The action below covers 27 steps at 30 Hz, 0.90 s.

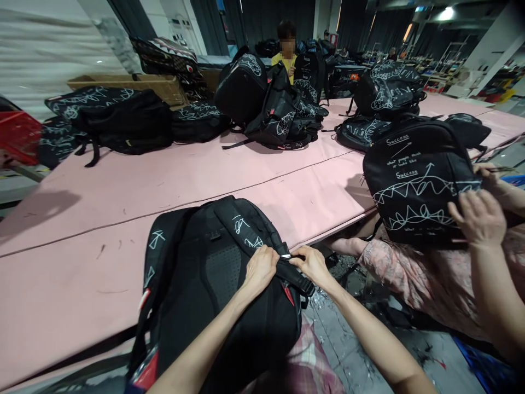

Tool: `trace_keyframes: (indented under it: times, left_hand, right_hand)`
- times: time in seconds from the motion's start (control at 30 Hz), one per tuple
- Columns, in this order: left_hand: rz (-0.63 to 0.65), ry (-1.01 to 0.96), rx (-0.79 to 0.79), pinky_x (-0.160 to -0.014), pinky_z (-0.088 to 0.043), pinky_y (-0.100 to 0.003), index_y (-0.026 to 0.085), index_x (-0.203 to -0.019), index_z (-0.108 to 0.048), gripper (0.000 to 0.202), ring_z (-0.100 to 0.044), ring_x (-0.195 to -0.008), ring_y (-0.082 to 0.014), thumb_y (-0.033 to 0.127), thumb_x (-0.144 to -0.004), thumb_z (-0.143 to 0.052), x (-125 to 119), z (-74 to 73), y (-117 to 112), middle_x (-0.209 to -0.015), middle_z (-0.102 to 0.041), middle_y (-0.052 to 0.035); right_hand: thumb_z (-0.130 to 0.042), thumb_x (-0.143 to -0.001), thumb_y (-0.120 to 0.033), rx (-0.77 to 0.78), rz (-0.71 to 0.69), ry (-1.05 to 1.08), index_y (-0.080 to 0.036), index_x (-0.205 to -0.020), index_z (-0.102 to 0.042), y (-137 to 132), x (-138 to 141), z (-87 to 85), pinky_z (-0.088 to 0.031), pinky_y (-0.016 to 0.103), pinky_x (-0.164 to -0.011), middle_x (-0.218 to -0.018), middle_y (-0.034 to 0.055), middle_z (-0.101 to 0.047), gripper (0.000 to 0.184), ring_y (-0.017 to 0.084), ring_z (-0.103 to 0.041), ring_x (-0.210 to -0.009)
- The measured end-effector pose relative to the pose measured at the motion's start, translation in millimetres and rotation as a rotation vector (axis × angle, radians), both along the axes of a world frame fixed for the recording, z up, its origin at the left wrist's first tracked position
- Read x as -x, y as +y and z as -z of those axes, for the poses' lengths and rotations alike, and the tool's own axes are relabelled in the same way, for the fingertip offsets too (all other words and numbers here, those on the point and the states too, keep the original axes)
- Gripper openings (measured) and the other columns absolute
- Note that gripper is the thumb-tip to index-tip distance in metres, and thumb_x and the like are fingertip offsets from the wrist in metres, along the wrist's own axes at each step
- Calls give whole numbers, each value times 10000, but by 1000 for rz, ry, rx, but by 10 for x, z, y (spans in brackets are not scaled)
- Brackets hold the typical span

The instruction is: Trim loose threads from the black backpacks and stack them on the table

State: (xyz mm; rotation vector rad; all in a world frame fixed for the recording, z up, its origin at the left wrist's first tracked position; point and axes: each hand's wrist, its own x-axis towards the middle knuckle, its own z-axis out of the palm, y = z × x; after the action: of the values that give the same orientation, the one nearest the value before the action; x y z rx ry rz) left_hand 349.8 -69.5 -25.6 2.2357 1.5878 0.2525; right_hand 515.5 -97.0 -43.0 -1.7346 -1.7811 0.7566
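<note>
Our left hand (261, 266) and right hand (313, 266) pinched strap (241, 225) of backpack (186, 306), seemingly soft, best held there.

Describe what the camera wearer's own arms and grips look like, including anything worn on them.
The left arm and right arm are bare along the visible forearms: no sleeves, watch, bracelet or cables show. The left grip and right grip are ungloved human hands without visible markings; rings are too small to tell. Purplish, whitish checked cloth shows at the lap.
</note>
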Motion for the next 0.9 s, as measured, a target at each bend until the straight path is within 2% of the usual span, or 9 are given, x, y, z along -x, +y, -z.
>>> trace_keyframes:
  times: [0.23, 0.33, 0.43, 0.57, 0.63, 0.73, 0.77, 0.83, 0.9]
  left_hand:
    - [-15, -89, -9, -748, -407, -325, 164, -700, -507, 252, -523, -776, -192, 206, -866, -323, 23, 31, -22, -773, -540, -62]
    - [-21, -142, 6, -755, -407, -330, 169, -692, -496, 240, -524, -779, -195, 213, -859, -329, 35, 65, -7, -765, -537, -59]
    - [-43, -207, 15, -764, -404, -332, 173, -688, -494, 224, -524, -787, -195, 225, -846, -344, 35, 87, 16, -766, -538, -55]
    - [-74, -392, 99, -721, -398, -291, 172, -682, -499, 211, -519, -755, -171, 274, -821, -377, 134, -3, -25, -761, -541, -32]
    - [28, -484, 285, -653, -392, -253, 167, -653, -517, 274, -506, -674, -145, 346, -820, -394, 290, -117, -126, -699, -544, -14]
    - [291, -476, 774, -522, -357, -218, 152, -625, -597, 460, -479, -523, -115, 480, -834, -351, 672, -312, -346, -588, -559, -12]
    - [322, -448, 877, -509, -356, -218, 149, -635, -627, 497, -479, -498, -110, 507, -831, -343, 830, -366, -411, -596, -582, -20]
    - [187, -414, 866, -538, -390, -231, 157, -698, -670, 476, -502, -502, -118, 542, -788, -405, 1179, -437, -492, -670, -638, -33]
    - [-129, -441, 643, -613, -435, -254, 182, -791, -673, 416, -552, -592, -152, 551, -714, -498, 1548, -443, -498, -762, -672, -31]
  right_hand:
    - [-616, -788, -267, -62, -109, -51, -220, -845, -704, 72, -52, -29, -407, 259, -780, -882, 12, -699, 115, 175, -621, -864]
    - [-621, -784, -275, 13, -102, 26, -218, -907, -698, 85, -108, -27, -419, 244, -778, -929, 12, -699, 156, 167, -627, -872]
    - [-627, -780, -303, -2, -141, -4, -214, -950, -691, 113, -83, -55, -412, 256, -815, -960, 29, -692, 202, 176, -616, -913]
    - [-612, -786, -280, -63, -212, -77, -206, -860, -710, 160, 1, -79, -408, 283, -813, -858, 38, -695, 143, 183, -616, -864]
    - [-613, -771, -265, -46, -184, 22, -206, -812, -711, 175, -8, -37, -421, 288, -797, -841, 29, -698, 122, 182, -621, -841]
    - [-614, -739, -285, 37, -50, 340, -192, -800, -706, 173, -111, 92, -455, 302, -767, -848, 25, -705, 145, 190, -635, -817]
    - [-619, -725, -300, 52, 0, 446, -183, -806, -704, 164, -158, 138, -464, 311, -765, -848, 31, -707, 165, 196, -637, -817]
    - [-636, -693, -325, 60, 70, 590, -169, -823, -700, 138, -239, 205, -471, 334, -774, -853, 46, -707, 212, 210, -636, -828]
    - [-654, -664, -337, 71, 97, 643, -165, -835, -694, 108, -278, 228, -472, 347, -778, -864, 56, -704, 246, 215, -631, -832]
